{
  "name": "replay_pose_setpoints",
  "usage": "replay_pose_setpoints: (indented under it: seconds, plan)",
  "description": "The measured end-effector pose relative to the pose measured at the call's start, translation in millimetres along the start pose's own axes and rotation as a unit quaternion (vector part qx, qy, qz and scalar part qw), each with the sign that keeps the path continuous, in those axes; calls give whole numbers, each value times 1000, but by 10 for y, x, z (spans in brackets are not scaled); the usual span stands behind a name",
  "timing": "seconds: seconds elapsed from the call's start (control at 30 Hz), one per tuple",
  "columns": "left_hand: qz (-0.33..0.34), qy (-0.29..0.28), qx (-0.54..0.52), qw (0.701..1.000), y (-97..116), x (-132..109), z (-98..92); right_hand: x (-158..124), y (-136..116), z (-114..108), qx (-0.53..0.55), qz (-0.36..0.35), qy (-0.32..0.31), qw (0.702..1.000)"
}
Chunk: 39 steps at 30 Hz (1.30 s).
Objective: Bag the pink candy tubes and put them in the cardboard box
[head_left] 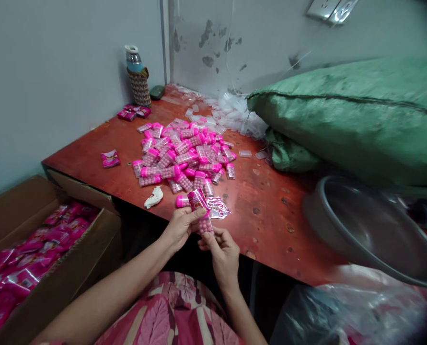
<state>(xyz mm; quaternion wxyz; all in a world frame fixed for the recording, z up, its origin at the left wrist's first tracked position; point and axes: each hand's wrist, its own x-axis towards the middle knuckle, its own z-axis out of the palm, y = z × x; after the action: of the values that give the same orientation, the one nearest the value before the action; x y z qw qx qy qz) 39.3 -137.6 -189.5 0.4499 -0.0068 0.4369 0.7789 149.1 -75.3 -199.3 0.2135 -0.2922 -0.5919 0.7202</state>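
Your left hand [179, 225] and right hand [222, 251] both pinch one pink candy tube [201, 211] at the tabletop's [271, 211] near edge, just before the pile of tubes [184, 153]. Its label is too blurred to read.

you hold a clear plastic tube [203, 221] in a glossy printed wrapper [198, 199]. your table [271, 211] is worn, scuffed red wood with a dull sheen. the box [73, 278] is matt cardboard, the green sack [350, 110] coarse woven cloth, the basin [364, 225] smooth grey plastic.
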Motion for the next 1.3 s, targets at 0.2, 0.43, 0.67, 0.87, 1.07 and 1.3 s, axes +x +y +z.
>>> replay_pose_setpoints:
  seconds: [0.2,0.43,0.67,0.87,1.07,1.3]
  plan:
    - [-4,-19,51,999,8,-29,-1,-17,37,-2,76,48,0,996]
    - [-16,-19,53,998,-33,-135,82,-6,33,-9,123,58,-12,991]
    - [-21,-53,3,998,-176,-216,74,102,74,-11,127,34,-18,991]
    - [58,8,-42,997,126,-568,-186,130,9,99,116,52,-132,983]
    - [303,241,-74,919,482,-830,-713,207,-58,16,25,28,-88,995]
    - [373,125,503,769,215,-203,-577,168,-1,-119,-22,33,-51,998]
